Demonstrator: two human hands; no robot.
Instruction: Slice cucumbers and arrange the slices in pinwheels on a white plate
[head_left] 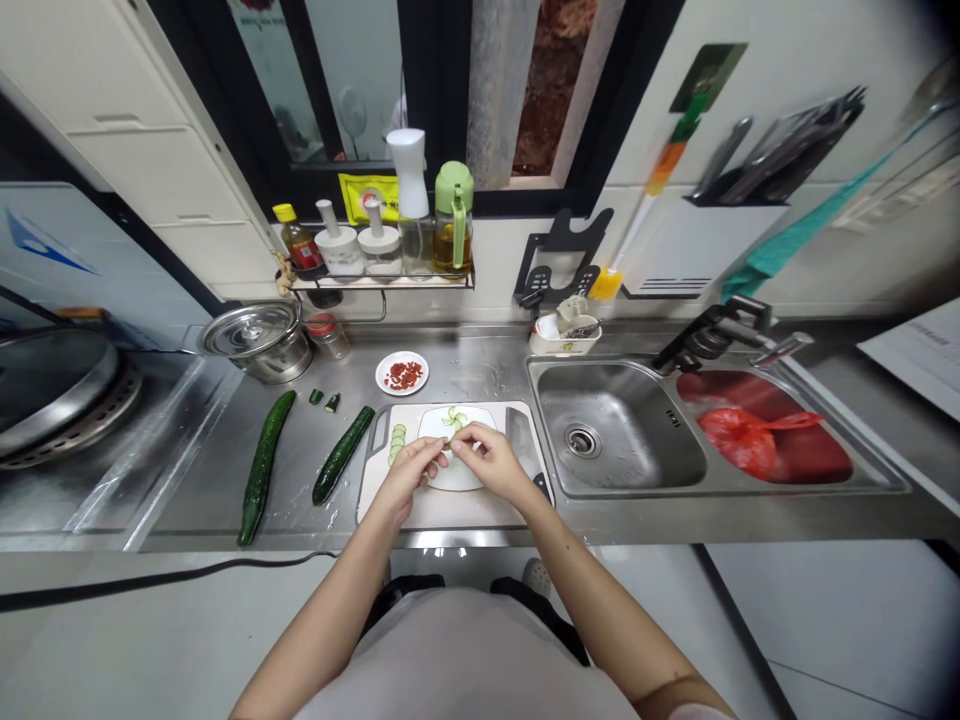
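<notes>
My left hand (413, 467) and my right hand (486, 458) meet over a white plate (459, 474) that rests on a white cutting board (450, 510). The fingers of both pinch together around a small cucumber slice between them. Several cucumber slices (453, 418) lie at the plate's far edge. More sliced cucumber (396, 442) is stacked on the board just left of the plate. A knife (526, 450) lies along the board's right side, behind my right hand.
Two whole cucumbers (262, 464) (343, 453) and two cut ends (324, 399) lie left of the board. A small dish of red bits (402, 373), a lidded steel pot (257, 338), a condiment shelf (379, 283), a sink (619, 430) and a red bag (739, 438) surround it.
</notes>
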